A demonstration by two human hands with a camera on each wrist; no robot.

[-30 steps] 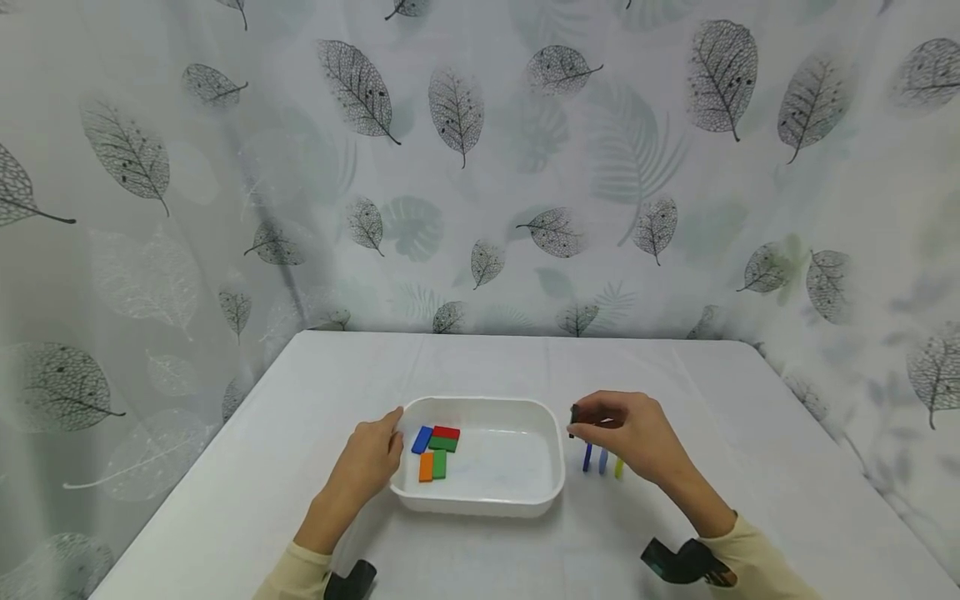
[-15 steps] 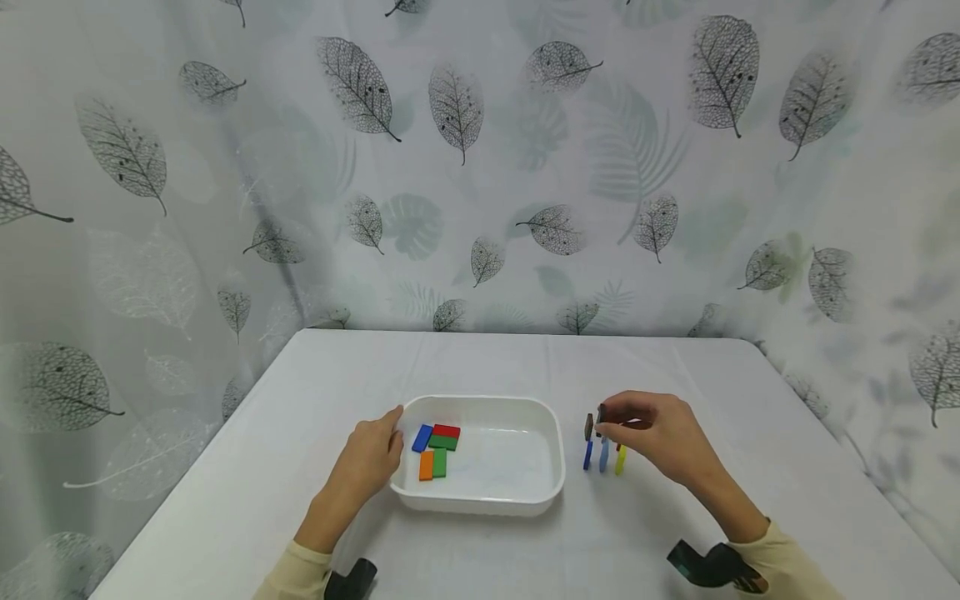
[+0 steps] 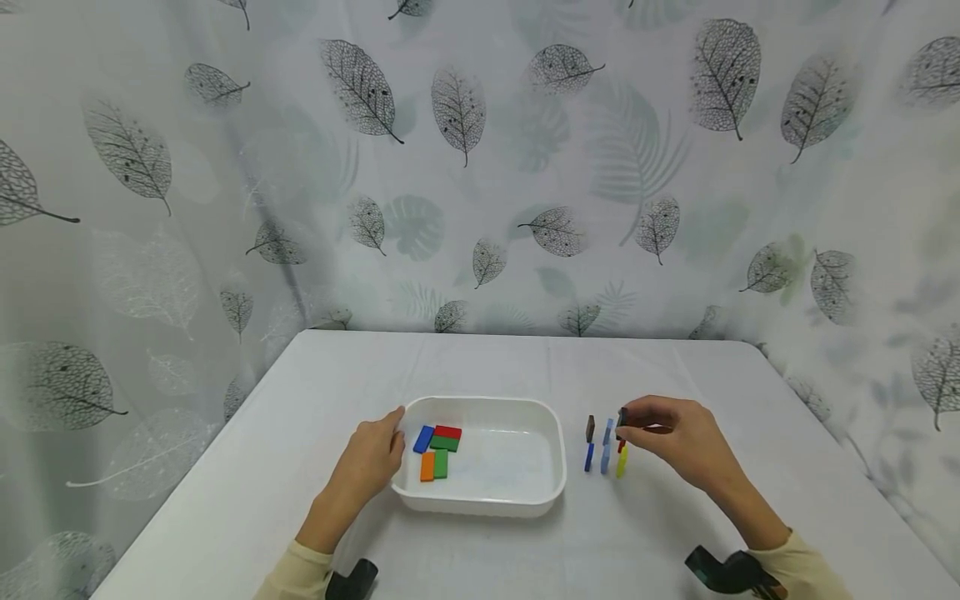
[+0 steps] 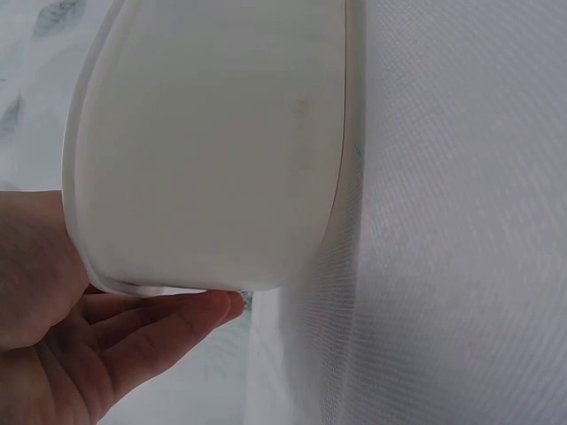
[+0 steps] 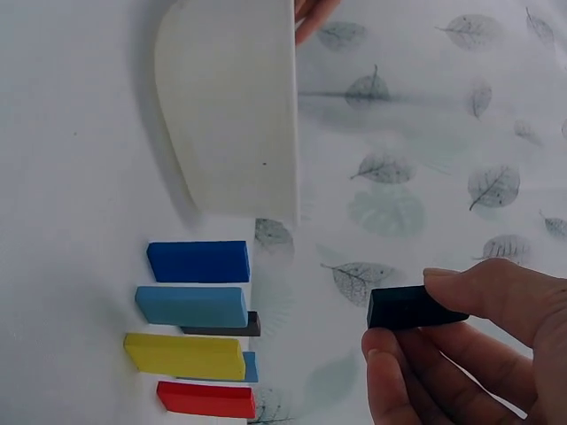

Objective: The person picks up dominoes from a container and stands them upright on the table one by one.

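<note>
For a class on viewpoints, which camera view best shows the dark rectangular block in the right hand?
The right wrist view: the dark rectangular block appears large there, its long side visible in the right hand. The head view shows just a small dark sliver; the left wrist view shows none of it.

White tray [image 4: 204,133] — cropped, wrist views

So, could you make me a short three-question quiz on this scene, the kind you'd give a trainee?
1. How many blocks lie in the white tray?
2. True or false: the left hand is holding a yellow block.
3. What does the right hand hold between thumb and fingers?

Key:
1. Five.
2. False; it touches the white tray.
3. A dark block.
</note>
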